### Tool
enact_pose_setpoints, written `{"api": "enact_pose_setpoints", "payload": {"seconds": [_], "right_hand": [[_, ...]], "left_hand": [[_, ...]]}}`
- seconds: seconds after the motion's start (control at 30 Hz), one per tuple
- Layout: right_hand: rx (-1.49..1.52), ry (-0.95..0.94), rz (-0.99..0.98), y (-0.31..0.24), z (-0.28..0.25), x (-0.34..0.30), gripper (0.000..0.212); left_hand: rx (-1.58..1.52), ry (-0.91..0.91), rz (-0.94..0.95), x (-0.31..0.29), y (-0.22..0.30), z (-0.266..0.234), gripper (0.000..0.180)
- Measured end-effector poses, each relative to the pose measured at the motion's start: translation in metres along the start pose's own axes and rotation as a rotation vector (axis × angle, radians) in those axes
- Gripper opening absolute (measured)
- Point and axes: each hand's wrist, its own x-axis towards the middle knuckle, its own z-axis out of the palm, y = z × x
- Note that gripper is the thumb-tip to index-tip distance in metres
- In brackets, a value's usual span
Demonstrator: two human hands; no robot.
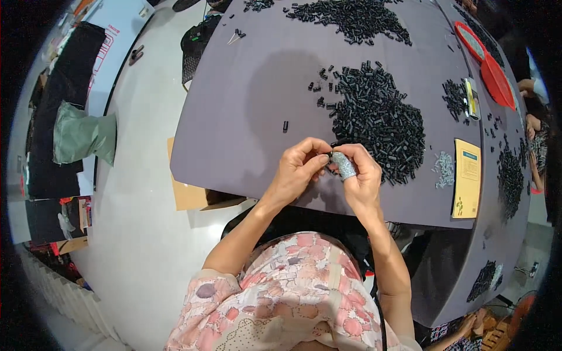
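Both my hands meet over the near edge of the grey table. My left hand (297,171) is closed in a pinch, with a small black cylinder (329,154) partly showing at its fingertips. Against the same spot press the fingers of my right hand (365,175), also closed. A silvery speckled wrap (344,165) appears to cover my right thumb. What my right fingertips grip is mostly hidden. Just beyond my hands spreads a large heap of small black cylinders (380,117). One loose black cylinder (285,126) stands apart to the left.
Another black heap (357,20) lies at the far side. To the right are a yellow booklet (467,178), small silvery pieces (444,169), a yellow-and-white packet (472,99) and red sieves (496,82). A cardboard box (188,190) stands below the table's left corner. Other people's hands (531,126) show far right.
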Motion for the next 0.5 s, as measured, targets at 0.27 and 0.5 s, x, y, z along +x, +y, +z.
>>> {"api": "enact_pose_setpoints", "payload": {"seconds": [0.27, 0.5], "right_hand": [[-0.174, -0.024, -0.089, -0.002, -0.001, 0.000, 0.027], [-0.453, -0.085, -0.280, -0.006, 0.009, 0.002, 0.043]], "left_hand": [[0.049, -0.001, 0.015, 0.000, -0.003, -0.001, 0.011], [0.091, 0.123, 0.131, 0.000, -0.003, -0.003, 0.009]]}}
